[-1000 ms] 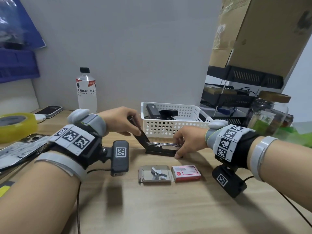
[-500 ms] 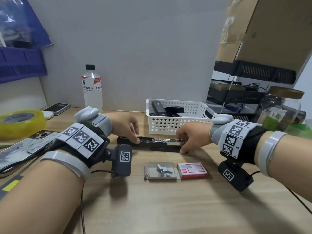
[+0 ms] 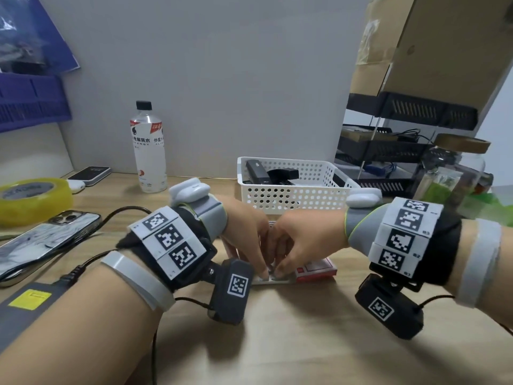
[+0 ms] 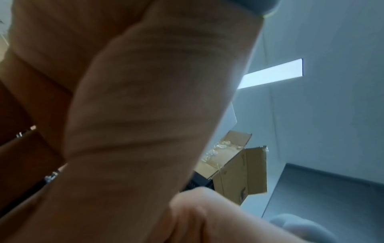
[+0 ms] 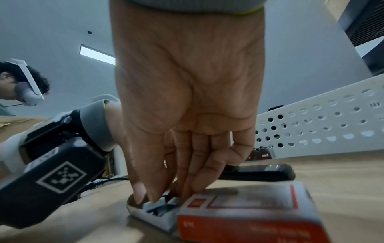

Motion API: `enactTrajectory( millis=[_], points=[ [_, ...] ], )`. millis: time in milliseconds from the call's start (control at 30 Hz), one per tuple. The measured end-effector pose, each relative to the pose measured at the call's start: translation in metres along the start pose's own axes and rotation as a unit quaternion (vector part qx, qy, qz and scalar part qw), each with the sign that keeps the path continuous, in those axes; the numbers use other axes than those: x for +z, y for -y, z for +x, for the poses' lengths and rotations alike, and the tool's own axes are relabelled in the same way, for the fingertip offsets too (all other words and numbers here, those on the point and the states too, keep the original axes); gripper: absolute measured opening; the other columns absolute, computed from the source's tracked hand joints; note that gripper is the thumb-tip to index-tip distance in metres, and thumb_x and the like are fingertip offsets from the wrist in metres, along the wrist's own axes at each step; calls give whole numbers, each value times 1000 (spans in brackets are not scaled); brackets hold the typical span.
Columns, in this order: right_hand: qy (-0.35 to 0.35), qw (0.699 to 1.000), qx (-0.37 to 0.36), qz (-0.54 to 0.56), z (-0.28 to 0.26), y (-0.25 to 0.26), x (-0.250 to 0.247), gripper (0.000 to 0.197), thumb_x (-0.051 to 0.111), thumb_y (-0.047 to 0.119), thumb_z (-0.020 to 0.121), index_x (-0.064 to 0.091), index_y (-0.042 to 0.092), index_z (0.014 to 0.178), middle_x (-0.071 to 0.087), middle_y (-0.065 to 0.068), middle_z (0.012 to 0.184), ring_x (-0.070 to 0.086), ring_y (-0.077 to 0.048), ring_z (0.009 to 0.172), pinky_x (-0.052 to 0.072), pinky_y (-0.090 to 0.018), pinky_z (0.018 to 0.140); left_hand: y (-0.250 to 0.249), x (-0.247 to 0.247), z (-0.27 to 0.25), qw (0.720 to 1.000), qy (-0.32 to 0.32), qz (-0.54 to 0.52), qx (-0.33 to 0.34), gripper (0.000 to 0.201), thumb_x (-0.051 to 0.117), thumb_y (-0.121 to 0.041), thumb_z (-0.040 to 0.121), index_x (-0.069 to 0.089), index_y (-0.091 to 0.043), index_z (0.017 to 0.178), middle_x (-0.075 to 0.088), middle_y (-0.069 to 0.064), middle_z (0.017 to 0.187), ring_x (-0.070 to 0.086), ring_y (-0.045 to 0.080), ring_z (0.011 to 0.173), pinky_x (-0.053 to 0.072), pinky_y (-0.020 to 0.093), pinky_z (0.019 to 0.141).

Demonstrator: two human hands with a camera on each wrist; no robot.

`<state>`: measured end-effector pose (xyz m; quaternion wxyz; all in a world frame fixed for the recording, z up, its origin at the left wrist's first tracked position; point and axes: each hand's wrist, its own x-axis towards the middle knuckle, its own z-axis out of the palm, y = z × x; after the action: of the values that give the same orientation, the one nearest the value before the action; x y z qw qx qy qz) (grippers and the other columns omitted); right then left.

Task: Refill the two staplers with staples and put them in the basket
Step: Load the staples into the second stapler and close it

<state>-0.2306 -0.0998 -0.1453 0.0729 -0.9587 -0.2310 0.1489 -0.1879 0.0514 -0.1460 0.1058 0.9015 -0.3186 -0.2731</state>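
Observation:
Both hands meet over the small grey staple tray (image 3: 273, 279), which lies beside the red staple box (image 3: 319, 269). In the right wrist view my right hand (image 5: 162, 195) reaches into the tray (image 5: 153, 215), thumb and fingers pinching the loose staples (image 5: 160, 205). My left hand (image 3: 263, 270) comes down on the tray's left part; its thumb is hidden and its wrist view shows only blurred palm. One black stapler (image 5: 257, 172) lies on the table behind the hands. Another black stapler (image 3: 256, 172) lies in the white perforated basket (image 3: 291, 201).
A water bottle (image 3: 148, 151) stands at the back left. A yellow tape roll (image 3: 30, 198), a phone (image 3: 47, 240) and a cabled grey adapter (image 3: 25, 304) lie at the left. A glass jar (image 3: 455, 173) and a black shelf (image 3: 388, 151) stand to the right.
Both hands let go of the stapler, whose top went down flat, and moved forward to the staple tray, where the right fingers now dig into the staples.

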Motion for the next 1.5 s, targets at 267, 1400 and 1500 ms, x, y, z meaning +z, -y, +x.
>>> enactTrajectory(
  millis=[267, 1400, 1500],
  points=[
    [-53, 998, 36, -26, -1, 7, 15, 25, 81, 40, 75, 74, 24, 93, 71, 6, 79, 65, -17, 74, 52, -29, 66, 0, 6, 5, 998, -29, 54, -12, 21, 85, -39, 73, 69, -26, 72, 72, -7, 74, 66, 8, 60, 53, 19, 62],
    [-251, 922, -35, 294, 19, -42, -29, 12, 82, 13, 80, 75, 6, 87, 78, -13, 89, 77, -30, 84, 60, -47, 89, 27, -9, 26, 695, -1, -718, 49, 36, 50, -21, 85, 55, 5, 109, 58, 14, 91, 62, 20, 73, 54, 22, 68],
    [-241, 911, -55, 330, 21, -43, -28, 12, 79, 5, 83, 72, -1, 91, 77, -20, 89, 76, -36, 82, 62, -40, 82, 26, -7, 29, 695, 11, -717, 44, 43, 54, -37, 94, 62, 4, 103, 56, 10, 89, 60, 18, 71, 55, 22, 66]
  ],
)
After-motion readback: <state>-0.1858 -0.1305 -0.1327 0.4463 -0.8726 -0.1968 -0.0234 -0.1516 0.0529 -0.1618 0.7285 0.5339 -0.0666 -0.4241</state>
